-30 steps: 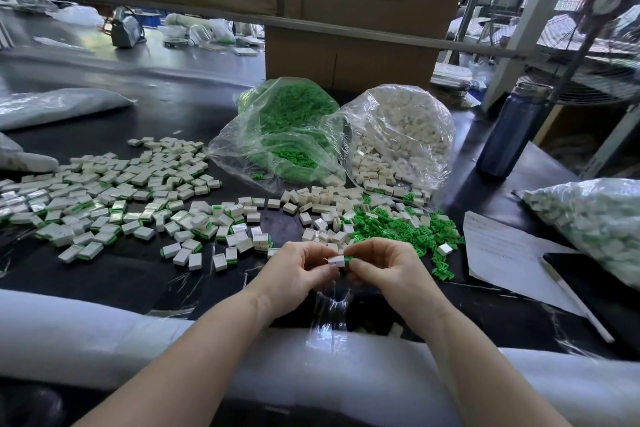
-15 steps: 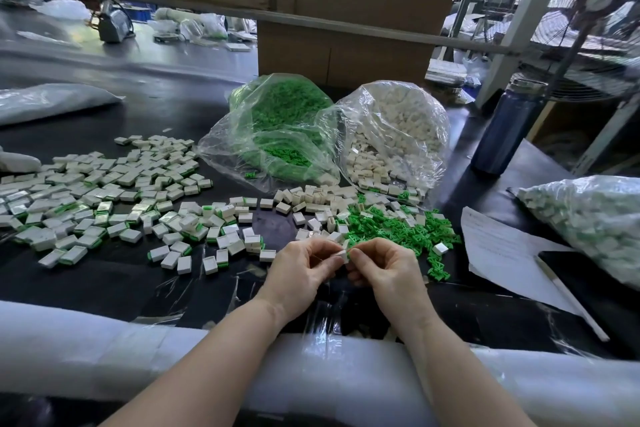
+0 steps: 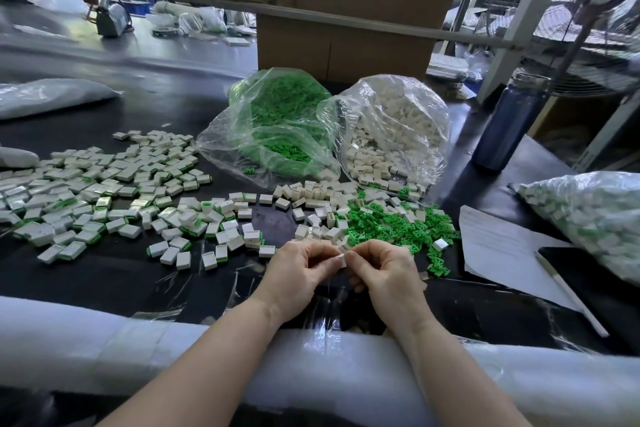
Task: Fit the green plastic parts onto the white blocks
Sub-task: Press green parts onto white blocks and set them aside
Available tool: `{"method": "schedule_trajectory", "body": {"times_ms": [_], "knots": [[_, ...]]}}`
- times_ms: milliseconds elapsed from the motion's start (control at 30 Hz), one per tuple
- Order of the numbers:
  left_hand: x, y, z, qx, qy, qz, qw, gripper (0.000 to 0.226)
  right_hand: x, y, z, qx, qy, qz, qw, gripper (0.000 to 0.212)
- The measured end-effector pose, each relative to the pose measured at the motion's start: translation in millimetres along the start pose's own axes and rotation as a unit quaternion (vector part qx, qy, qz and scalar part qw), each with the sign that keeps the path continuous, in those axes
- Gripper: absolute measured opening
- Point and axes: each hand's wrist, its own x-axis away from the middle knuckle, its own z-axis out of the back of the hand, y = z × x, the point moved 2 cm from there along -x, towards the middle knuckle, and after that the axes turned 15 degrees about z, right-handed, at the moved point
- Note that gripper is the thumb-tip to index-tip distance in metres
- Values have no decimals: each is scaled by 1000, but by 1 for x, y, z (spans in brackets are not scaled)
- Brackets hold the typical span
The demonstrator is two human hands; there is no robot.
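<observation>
near the table's [image 3: 104, 281] front edge, the left hand [image 3: 298, 274] and right hand [image 3: 384, 270] pinch one white block [image 3: 343, 259] between curled fingertips; loose green parts [image 3: 391, 222] lie just behind, finished blocks [image 3: 86, 204] spread toward the left edge, and bare dark surface shows between that spread and the padded front edge

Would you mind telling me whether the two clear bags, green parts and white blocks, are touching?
Touching. In the head view the bag of green parts presses against the bag of white blocks; their plastic overlaps with no gap.

Black table [image 3: 460, 308] under scattered white blocks [image 3: 104, 194], green parts [image 3: 391, 222], bags.
</observation>
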Motion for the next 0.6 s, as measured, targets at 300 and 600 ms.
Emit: {"method": "schedule_trajectory", "body": {"times_ms": [300, 600], "knots": [[3, 2, -2, -26, 22, -9, 999, 14, 0, 0, 2, -41, -5, 21, 999, 7], [7, 8, -1, 11, -6, -10, 1000, 18, -1, 2, 2, -30, -3, 32, 999, 5]]}}
